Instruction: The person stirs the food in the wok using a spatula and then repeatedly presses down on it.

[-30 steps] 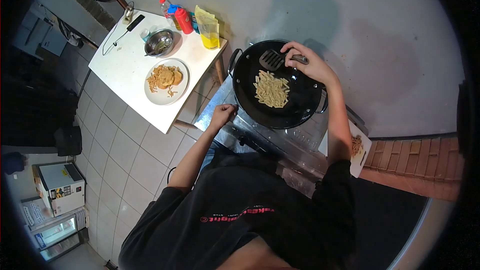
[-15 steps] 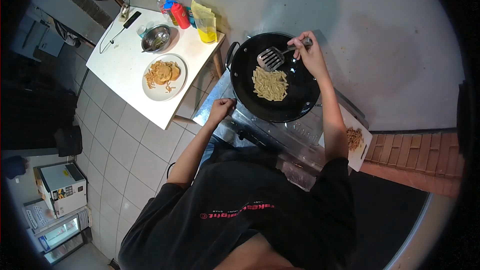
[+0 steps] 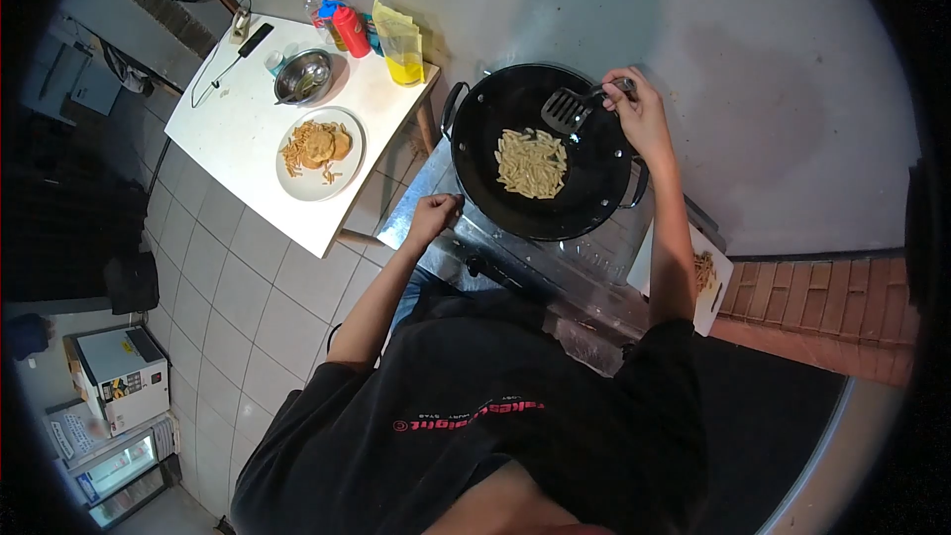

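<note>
— Head camera first: what is the right hand (image 3: 639, 117) doing?
— It is shut tight round the handle of a slotted spatula (image 3: 567, 111). The flat end hangs over the far right side of the black pan (image 3: 594, 188). It is just beside the penne pasta (image 3: 532, 162), not on it.
— What step is this?
— I think it is the stirring step. The spatula looks lifted, off the food.
— What does the next push need?
— My guess: bring the flat end down toward the middle of the pan and slide it under the pasta. Go gently, so none hops over the rim.
— Where is the pasta?
— In one heap in the middle of the pan, a bit nearer the person than the spatula.
— And the left hand (image 3: 436, 213)?
— It is curled in a loose fist and holds nothing I can see. It rests at the front left corner of the metal stove (image 3: 584, 267), near the pan's rim.
— Anything else?
— A plate of food (image 3: 319, 147) sits on the white table (image 3: 238, 139), well apart from the pan.
</note>
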{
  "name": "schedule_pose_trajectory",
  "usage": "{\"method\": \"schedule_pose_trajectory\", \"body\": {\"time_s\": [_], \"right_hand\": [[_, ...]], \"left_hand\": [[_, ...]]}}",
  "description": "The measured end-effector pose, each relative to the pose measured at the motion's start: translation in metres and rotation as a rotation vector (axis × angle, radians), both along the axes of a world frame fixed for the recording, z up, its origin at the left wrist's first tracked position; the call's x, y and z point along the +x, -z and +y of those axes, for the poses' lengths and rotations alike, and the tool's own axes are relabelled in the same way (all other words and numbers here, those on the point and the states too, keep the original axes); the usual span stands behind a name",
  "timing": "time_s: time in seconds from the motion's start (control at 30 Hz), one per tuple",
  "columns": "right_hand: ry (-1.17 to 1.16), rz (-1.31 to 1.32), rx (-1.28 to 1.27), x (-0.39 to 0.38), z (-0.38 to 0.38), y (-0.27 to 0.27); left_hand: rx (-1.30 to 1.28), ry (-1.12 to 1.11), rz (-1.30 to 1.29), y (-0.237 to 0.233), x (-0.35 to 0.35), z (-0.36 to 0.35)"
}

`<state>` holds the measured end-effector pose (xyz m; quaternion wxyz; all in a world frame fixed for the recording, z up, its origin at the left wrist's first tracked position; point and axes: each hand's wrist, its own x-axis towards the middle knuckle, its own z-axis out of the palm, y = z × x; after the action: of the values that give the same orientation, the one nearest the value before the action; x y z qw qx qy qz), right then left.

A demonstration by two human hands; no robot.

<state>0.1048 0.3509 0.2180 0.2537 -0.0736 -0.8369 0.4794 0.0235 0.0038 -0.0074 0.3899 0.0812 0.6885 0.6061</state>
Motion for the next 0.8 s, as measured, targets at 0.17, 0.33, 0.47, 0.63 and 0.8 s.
{"method": "schedule_pose_trajectory", "body": {"time_s": [0.17,0.33,0.47,0.63,0.8], "right_hand": [[-0.012,-0.142,-0.110,0.011,-0.011,0.011],[-0.077,-0.105,-0.080,0.012,-0.036,-0.014],[-0.115,-0.035,-0.019,0.000,-0.037,-0.017],[-0.204,0.004,-0.100,-0.019,-0.030,0.005],[-0.301,-0.106,-0.178,-0.011,-0.031,0.009]], "left_hand": [[0.018,-0.003,0.019,0.008,0.000,0.000],[0.020,-0.016,0.040,0.005,0.001,0.000],[-0.005,-0.002,0.005,-0.001,0.001,-0.001],[0.040,-0.030,0.014,-0.001,0.003,0.002],[0.011,-0.032,0.015,-0.009,0.004,0.002]]}}
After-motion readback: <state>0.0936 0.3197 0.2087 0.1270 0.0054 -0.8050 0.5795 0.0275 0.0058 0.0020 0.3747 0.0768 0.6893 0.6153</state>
